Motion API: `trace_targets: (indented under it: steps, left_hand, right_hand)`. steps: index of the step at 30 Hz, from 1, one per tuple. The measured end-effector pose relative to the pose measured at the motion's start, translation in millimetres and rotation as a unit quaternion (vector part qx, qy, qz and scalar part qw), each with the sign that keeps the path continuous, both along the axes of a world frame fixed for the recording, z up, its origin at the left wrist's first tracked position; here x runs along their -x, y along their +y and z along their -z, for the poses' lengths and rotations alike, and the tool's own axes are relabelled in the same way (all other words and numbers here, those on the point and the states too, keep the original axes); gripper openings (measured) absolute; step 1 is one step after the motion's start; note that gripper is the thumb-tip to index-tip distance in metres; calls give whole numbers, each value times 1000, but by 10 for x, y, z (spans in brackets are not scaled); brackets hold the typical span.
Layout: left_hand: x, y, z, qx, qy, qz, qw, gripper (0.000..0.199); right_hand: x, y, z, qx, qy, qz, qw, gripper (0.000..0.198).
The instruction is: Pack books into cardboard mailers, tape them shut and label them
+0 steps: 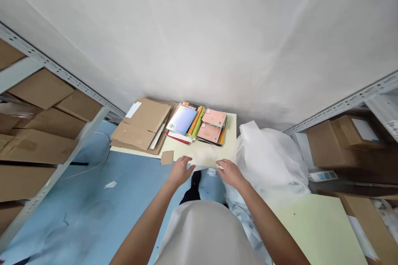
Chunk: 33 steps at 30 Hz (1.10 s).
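Note:
A thin, see-through plastic sheet [203, 158] spans the gap between my hands at the front edge of the pale yellow table [230, 132]. My left hand [181, 171] is at the sheet's left side, thumb below and fingers above it. At the right side, my right hand [231, 172] grips it in a similar way. Just beyond lie a stack of books with a blue-violet booklet [182, 119] on top, and pink booklets [214, 118] beside it. Left of my left hand, a small cardboard piece [167, 157] rests at the table edge.
Flattened cardboard [144, 122] is piled on the table's left part. A big white plastic bag [270, 159] bulges at the right. Shelves with cardboard boxes [40, 145] stand on both sides. A white cable [104, 157] runs across the blue floor [90, 203].

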<state>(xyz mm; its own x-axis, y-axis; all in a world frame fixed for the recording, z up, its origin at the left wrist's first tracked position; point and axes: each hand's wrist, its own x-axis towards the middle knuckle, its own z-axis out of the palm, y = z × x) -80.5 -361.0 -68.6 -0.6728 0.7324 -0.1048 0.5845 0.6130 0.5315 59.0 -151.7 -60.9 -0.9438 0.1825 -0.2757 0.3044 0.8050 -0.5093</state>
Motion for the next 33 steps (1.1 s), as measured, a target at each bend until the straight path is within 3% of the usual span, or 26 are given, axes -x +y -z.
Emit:
trace_targets:
  steps: [6,10,16,22,26,29,31,33]
  left_hand:
    - [1036,159,159,81,88,-31,992,48]
    - [1503,205,316,107,109,-11,988,56]
    - [1851,214,600,69,64,52,994,54]
    - [1855,221,668,35,10,80,996,48]
    - [1741,135,563,-1,-62,57,996,48]
    - [1627,44,393,-80,-141,-33,986,44]
    - [1532,-4,255,-167,-207,-121,956,42]
    - [1415,-34,124,-279,-296,-205,890,46]
  right_hand:
    - [851,-135,168,-35,-45,19,998,37]
    - [1283,-259,293,-8,-44,22,999,45]
    - [1770,-414,484,69,-2,39,997,66]
    - [2106,-572,542,162,46,113,979,56]
    - [2129,-614,468,291,109,232,922,39]
    - [2109,-611,408,395,140,295,859,44]
    - [2097,-617,371,438,125,339,823,54]
    - [2074,-644,325,495,103,364,782,60]
